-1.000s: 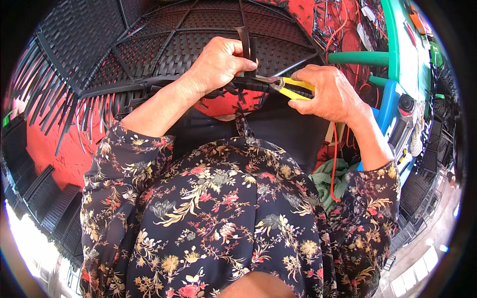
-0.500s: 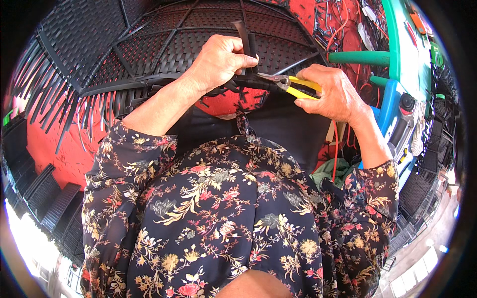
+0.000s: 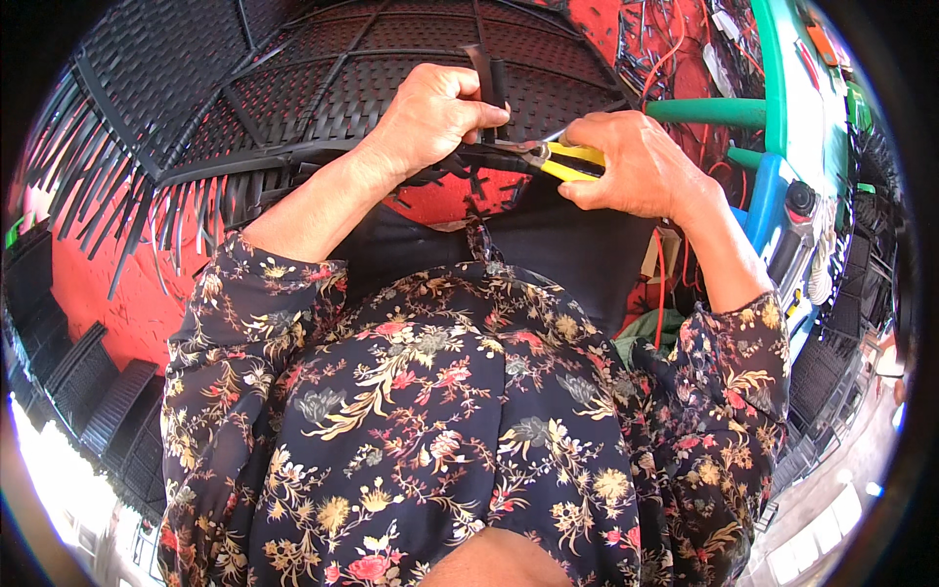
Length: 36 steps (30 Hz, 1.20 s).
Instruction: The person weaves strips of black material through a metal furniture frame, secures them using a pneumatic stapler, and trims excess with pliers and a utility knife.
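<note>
A large dark woven wicker panel [image 3: 293, 88] with loose strip ends spreads across the top of the view. My left hand [image 3: 430, 117] pinches two upright dark wicker strips [image 3: 486, 78] at the panel's near edge. My right hand [image 3: 636, 166] grips yellow-handled pliers [image 3: 558, 158], whose jaws meet the panel's edge just below the strips, right beside my left fingers. My flowered sleeves fill the lower half of the view.
A red floor [image 3: 127, 293] with scattered strip offcuts lies under the panel. A green and blue tube frame [image 3: 763, 147] stands at the right. Dark woven pieces [image 3: 88, 382] are stacked at the lower left, and more stand at the right edge.
My two hands stay together at the panel's edge. The pliers' jaws have closed in slightly toward the upright strips; the strips remain pinched in my left hand.
</note>
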Each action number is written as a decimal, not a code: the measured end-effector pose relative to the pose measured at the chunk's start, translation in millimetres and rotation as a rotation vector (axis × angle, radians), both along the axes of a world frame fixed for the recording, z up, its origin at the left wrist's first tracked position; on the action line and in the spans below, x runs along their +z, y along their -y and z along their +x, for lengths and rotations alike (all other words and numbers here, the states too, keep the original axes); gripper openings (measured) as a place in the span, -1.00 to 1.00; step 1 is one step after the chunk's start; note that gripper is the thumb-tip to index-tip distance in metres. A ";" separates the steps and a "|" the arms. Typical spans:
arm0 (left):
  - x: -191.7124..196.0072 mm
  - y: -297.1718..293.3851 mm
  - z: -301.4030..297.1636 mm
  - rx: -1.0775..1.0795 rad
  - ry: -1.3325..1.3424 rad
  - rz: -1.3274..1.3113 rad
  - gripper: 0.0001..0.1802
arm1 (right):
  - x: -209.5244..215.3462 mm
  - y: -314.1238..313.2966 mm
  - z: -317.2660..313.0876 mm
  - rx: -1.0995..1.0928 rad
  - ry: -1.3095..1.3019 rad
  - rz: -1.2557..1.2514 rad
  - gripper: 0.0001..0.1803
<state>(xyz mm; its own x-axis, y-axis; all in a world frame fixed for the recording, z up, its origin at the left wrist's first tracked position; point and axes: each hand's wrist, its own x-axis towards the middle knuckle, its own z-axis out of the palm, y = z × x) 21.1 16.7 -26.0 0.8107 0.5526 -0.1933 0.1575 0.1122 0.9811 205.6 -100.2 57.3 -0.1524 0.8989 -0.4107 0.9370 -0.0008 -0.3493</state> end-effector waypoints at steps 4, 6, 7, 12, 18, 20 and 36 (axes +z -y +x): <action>-4.8 -7.9 -0.3 -0.034 -0.076 0.061 -0.86 | -7.3 3.2 -2.6 -0.006 -0.032 0.103 -0.68; -10.8 -8.2 1.0 0.022 0.019 -0.114 -0.90 | -11.4 5.2 -10.1 -0.044 -0.016 0.143 -0.70; -9.6 -8.8 0.7 0.017 0.012 -0.116 -0.91 | -14.3 4.2 -12.1 -0.045 -0.020 0.167 -0.71; 18.3 16.2 -13.1 0.093 0.033 0.344 -0.92 | -3.9 45.0 -5.3 -0.380 -0.026 0.254 -0.53; 31.6 51.7 -5.3 -0.295 0.254 0.432 -0.96 | 26.3 189.1 50.8 -0.730 0.370 0.553 -0.35; 19.1 66.0 0.2 -0.328 0.244 0.243 -0.87 | 45.6 238.5 63.8 -1.137 0.367 0.464 -0.35; 25.5 78.5 9.7 -0.494 0.196 0.269 -0.83 | 19.1 169.1 -28.5 -0.820 -0.336 0.556 -0.57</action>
<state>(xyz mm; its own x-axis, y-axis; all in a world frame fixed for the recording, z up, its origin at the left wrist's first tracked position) 30.7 -61.9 -0.5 0.9907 0.1095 0.0807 -0.0594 -0.1850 0.9809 177.2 -269.4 76.3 0.5600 0.8274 0.0433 0.5765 -0.3516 -0.7376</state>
